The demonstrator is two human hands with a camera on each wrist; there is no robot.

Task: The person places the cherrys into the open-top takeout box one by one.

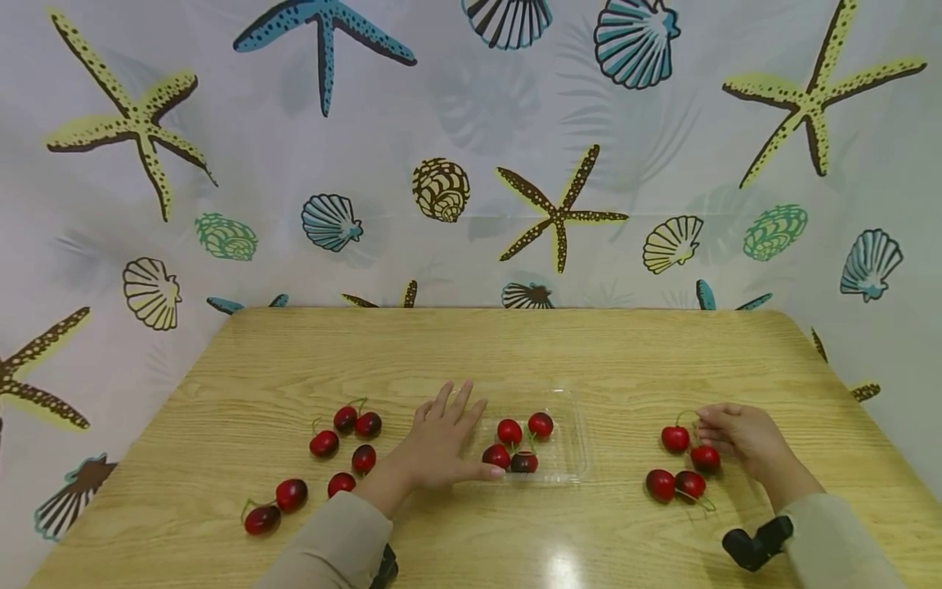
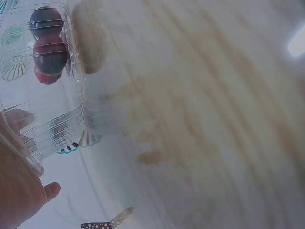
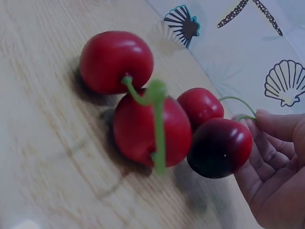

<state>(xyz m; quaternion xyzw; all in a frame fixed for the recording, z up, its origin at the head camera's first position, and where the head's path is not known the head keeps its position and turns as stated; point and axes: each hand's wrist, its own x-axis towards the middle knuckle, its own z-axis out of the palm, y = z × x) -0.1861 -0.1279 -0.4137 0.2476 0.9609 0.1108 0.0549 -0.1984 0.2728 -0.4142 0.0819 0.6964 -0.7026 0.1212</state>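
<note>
A clear plastic box [image 1: 577, 438] holds several red cherries [image 1: 509, 432] in the middle of the table. Along its left side lies my left hand [image 1: 445, 442], fingers spread and straight, thumb by the near edge; the left wrist view shows this hand [image 2: 21, 186] close against the box wall [image 2: 78, 95]. With thumb and fingertips, my right hand [image 1: 743, 438] pinches the joined green stems [image 3: 245, 107] of a cherry pair, one bright red [image 3: 200, 107] and one partly dark [image 3: 220, 148]. Another joined pair of cherries [image 1: 660, 485] lies on the table just in front of it.
Several more cherries [image 1: 324, 443] lie to the left of the box, some in stemmed pairs, with one pair [image 1: 262, 519] nearer the front. The wooden table [image 1: 633, 352] ends at the back against a cloth [image 1: 471, 106] printed with shells and starfish.
</note>
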